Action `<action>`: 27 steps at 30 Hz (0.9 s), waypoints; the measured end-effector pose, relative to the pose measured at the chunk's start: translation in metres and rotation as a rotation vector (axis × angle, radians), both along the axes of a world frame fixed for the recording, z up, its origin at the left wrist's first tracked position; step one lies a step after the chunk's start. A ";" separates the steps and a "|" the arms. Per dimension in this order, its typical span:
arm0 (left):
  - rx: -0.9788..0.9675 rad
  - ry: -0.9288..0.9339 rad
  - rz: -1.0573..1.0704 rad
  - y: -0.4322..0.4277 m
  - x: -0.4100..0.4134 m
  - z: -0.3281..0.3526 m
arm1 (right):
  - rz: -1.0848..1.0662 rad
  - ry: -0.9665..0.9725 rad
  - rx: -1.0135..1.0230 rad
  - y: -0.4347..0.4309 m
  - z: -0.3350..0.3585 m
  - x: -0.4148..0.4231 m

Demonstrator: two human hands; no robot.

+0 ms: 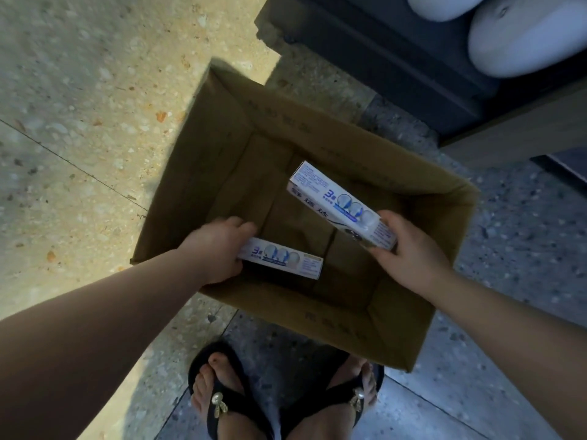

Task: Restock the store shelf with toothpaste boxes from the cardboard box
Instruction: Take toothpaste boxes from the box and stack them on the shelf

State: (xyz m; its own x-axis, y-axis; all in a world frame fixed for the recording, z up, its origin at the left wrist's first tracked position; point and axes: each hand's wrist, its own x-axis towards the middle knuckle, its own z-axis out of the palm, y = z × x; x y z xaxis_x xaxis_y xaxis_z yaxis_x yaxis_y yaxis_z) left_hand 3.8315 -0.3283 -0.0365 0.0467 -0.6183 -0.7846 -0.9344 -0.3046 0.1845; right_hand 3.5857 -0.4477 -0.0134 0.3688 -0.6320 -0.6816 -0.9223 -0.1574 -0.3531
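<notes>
At frame centre, inside brown cardboard box [203, 160]: left hand [219, 249] grasps lower white-blue toothpaste box [286, 261]; right hand [409, 252] grasps upper white-blue toothpaste box [333, 198]. Step: pickup. Next, likely: lift both clear, carry to shelf.

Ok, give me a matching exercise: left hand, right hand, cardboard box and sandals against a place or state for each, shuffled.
1 left hand
2 right hand
3 cardboard box
4 sandals

A black, with pearl-like ornaments
B grips the farther toothpaste box
C stands open on the speckled floor
D grips the nearer toothpaste box

Pairs: 1-D, 2-B, 3-C, 4-A.
</notes>
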 end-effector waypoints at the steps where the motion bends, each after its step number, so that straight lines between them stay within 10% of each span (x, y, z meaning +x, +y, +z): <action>1: -0.028 0.012 0.030 -0.001 0.000 0.010 | -0.013 -0.026 -0.002 0.002 0.010 -0.002; 17: -0.349 0.463 0.274 0.003 -0.014 0.358 | -0.295 -0.404 -0.127 -0.001 0.354 -0.054; 27: -0.722 0.614 0.066 0.001 -0.050 0.611 | -0.427 -0.544 -0.369 0.070 0.630 -0.103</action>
State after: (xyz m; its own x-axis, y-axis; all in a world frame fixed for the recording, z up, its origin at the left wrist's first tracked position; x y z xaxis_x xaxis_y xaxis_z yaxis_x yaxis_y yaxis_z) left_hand 3.7816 -0.3275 0.5744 -0.1947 -0.9743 -0.1134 -0.5969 0.0260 0.8019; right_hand 3.4831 -0.3774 0.6162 0.2643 -0.9449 -0.1932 -0.6418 -0.0227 -0.7666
